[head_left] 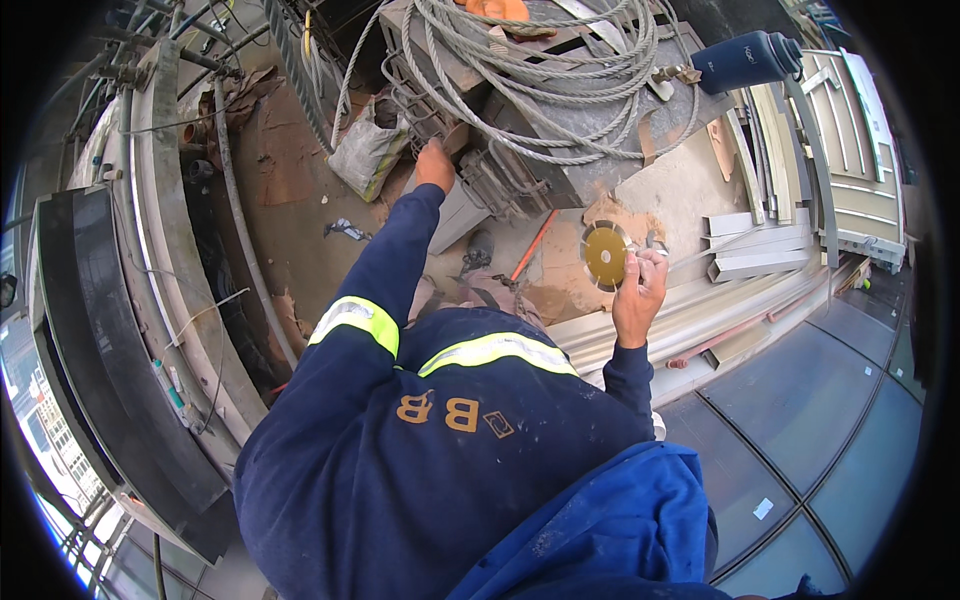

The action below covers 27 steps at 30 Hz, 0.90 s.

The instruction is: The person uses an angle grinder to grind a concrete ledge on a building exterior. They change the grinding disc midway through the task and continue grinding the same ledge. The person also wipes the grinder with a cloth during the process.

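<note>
In my right hand (640, 298) is a round gold cutting disc (605, 255) with a notched rim and a small centre hole. Thumb and fingers pinch its edge, and its face is turned up towards me. My left hand (434, 166) reaches forward to the metal bars of a grey frame (400, 85), beside a worn white woven sack (370, 150). Its fingertips are mostly hidden, so whether it grips anything there is unclear. An orange rod (533, 246) leans between my two hands.
A thick coil of grey wire rope (560, 130) lies over a metal box, with a dark blue bottle (745, 62) beside it. Light metal profiles (760, 245) are stacked at right, near glass panels (800, 400). Scaffold tubes (240, 220) and a long black beam (110, 350) run along the left.
</note>
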Motion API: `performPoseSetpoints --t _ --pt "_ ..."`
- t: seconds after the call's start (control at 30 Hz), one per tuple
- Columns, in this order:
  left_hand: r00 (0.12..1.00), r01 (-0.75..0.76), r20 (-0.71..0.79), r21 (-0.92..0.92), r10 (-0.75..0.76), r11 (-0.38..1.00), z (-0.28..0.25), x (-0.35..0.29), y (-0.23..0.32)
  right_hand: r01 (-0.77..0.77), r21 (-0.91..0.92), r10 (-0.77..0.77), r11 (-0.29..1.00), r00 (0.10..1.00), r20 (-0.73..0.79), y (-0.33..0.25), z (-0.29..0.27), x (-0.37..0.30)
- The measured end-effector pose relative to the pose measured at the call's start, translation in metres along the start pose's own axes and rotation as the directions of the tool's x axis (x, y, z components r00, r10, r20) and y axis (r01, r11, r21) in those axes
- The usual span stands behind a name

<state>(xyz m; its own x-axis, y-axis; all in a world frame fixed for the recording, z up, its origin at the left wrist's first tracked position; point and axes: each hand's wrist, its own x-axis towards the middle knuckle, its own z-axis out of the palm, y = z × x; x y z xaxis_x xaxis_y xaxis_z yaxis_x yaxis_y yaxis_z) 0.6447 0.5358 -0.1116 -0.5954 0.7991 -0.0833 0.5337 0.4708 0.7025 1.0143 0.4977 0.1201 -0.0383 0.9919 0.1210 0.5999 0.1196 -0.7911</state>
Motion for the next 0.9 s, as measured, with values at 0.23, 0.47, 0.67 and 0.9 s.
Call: performPoseSetpoints --t 0.23,0.47,0.67,0.9 --pt "1.000 -0.019 -0.005 -0.503 0.019 0.864 0.032 -0.015 0.029 0.059 -0.035 -0.058 0.998 0.998 0.039 -0.006 0.006 0.008" --pt "0.926 0.178 0.339 0.000 -0.167 0.984 -0.057 -0.182 -0.120 0.143 0.073 -0.159 0.987 0.943 0.291 -0.013 0.052 -0.007" --pt "0.893 0.278 0.358 0.037 -0.272 0.960 -0.171 -0.264 -0.146 0.337 0.307 -0.455 0.890 0.692 0.560 -0.070 0.137 -0.059" --pt "0.932 0.217 0.250 -0.965 -0.264 -0.147 -0.305 -0.322 -0.103 0.273 0.483 -0.552 0.832 0.313 0.773 -0.225 0.245 -0.167"
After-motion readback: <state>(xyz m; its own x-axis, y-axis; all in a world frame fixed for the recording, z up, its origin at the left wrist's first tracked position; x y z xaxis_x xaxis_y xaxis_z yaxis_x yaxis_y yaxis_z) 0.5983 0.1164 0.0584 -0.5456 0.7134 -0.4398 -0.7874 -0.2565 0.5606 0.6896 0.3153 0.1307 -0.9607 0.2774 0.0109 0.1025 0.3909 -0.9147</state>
